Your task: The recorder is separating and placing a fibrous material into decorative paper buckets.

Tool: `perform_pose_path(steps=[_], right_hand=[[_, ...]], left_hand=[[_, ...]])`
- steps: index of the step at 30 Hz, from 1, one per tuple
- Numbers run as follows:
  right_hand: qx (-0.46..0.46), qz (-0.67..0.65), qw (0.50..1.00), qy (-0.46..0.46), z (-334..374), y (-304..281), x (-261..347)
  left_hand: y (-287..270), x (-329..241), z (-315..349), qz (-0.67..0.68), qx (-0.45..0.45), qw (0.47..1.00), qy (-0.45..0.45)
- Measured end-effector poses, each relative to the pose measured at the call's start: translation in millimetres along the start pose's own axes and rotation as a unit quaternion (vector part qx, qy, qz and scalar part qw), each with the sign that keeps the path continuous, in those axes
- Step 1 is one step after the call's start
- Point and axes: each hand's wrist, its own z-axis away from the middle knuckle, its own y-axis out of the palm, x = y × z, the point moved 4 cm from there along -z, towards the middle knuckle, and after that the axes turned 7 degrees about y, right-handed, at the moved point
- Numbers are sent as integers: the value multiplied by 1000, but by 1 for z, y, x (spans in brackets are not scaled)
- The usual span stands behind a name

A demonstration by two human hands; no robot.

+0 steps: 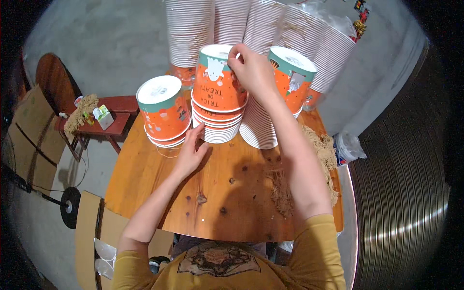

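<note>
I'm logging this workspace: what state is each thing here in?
Middle bucket stack: nested, upside down
Left bucket stack: nested, upside down
Right bucket stack: nested, upside down
Tall bucket stacks: nested, in clear plastic
Tan strands: loose, heaped
Left hand: open, fingertips at the middle bucket stack's side
Right hand: fingers curled, near its top

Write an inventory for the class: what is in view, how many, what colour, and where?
Upturned bucket stacks: three, orange and green, on the table
Tall wrapped stacks: five, mostly white, behind those
Table: one, brown wood, centre
Stringy fibre: several bundles, tan, table's right and bench
Bench: one, red, left
Carton: one, white-green, on the bench
Cardboard: several pieces, brown, left
Round base: one, black, left floor
Ribbed panel: one, dark, right
Shirt: one, mustard, bottom
Left hand: one, bare, by middle stack's rims
Right hand: one, bare, at middle stack's top
</note>
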Motion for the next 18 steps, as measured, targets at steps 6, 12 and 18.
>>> perform_pose_path(steps=[6, 12, 18], right_hand=[[-42, -149, 987, 30, -2, -59, 15], [-72, -342, 934, 78, 47, -121, 40], [-71, -334, 927, 154, 112, -152, 25]], left_hand=[[-7, -47, -25, -19, -74, 997, 9], [1, -135, -63, 28, -134, 978, 155], [13, -171, -32, 291, -102, 950, 49]])
